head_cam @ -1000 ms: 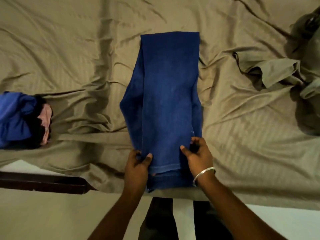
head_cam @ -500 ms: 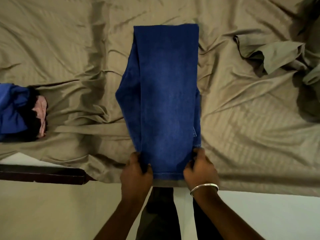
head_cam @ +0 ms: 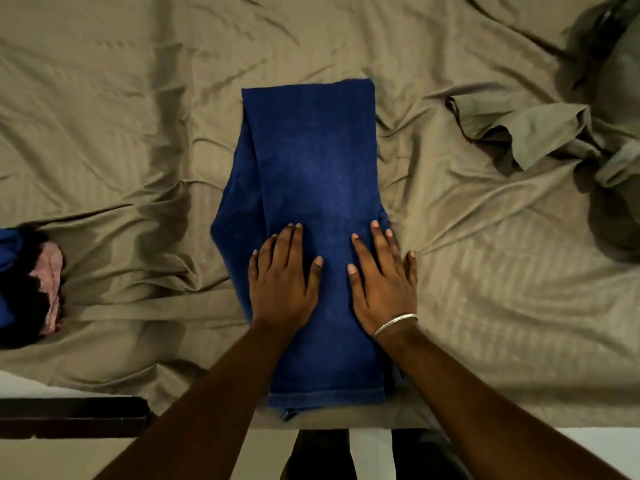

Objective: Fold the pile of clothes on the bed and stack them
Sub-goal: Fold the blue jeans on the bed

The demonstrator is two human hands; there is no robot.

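Note:
A pair of blue jeans point(head_cam: 311, 161) lies folded lengthwise in the middle of the bed, its hem at the near edge. My left hand point(head_cam: 282, 282) lies flat on the denim, fingers straight, left of centre. My right hand point(head_cam: 382, 280), with a metal bangle on the wrist, presses flat on the right side of the jeans; its little finger reaches onto the sheet. A stack of clothes point(head_cam: 24, 282) in blue, black and pink sits at the far left edge of the bed.
The olive bedsheet point(head_cam: 138, 116) is creased all over. A bunched olive cloth point(head_cam: 540, 133) and dark garments point(head_cam: 616, 98) lie at the right. A dark wooden bed rail point(head_cam: 69, 415) runs at lower left. My legs stand at the bed's near edge.
Both hands let go of the jeans' near hem and slid forward up the fabric; they now lie flat on it. The jeans sit closer to the bed's edge in view.

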